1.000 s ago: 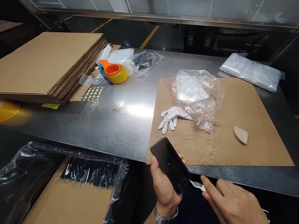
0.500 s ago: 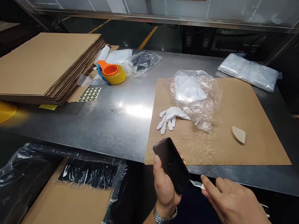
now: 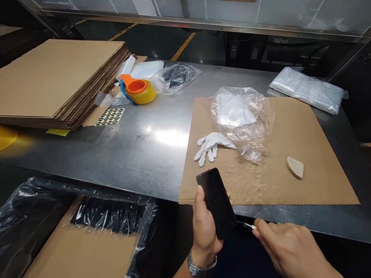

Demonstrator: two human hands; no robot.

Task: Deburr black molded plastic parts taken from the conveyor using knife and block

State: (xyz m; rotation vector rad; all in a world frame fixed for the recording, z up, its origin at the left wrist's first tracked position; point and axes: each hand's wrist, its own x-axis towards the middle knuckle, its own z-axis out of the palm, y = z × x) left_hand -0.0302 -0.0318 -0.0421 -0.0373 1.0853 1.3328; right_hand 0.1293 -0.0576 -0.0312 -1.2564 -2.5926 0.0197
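My left hand (image 3: 203,224) is closed round a flat black rectangular piece (image 3: 217,201), shaped like a phone case or shallow cover, with the thumb along its left edge. The piece is tilted up in front of the table's front edge. In my right hand (image 3: 288,244) is a small craft knife (image 3: 249,226), its thin blade at the lower right corner of the black piece; whether it touches I cannot tell. Most of the knife's handle is hidden by my fingers. A white glove (image 3: 212,146) lies beyond, on a cardboard sheet (image 3: 296,131).
Clear plastic bags (image 3: 241,107) and a beige wedge-shaped block (image 3: 295,167) rest on the cardboard. A wrapped packet (image 3: 308,88) is at the right. To the left are a tape dispenser (image 3: 139,90), stacked cardboard (image 3: 43,76) and a plastic-lined box (image 3: 68,263).
The black piece has turned more upright, its top shifting right. The knife has rotated so its blade shows as a thin line, still by the lower right corner.
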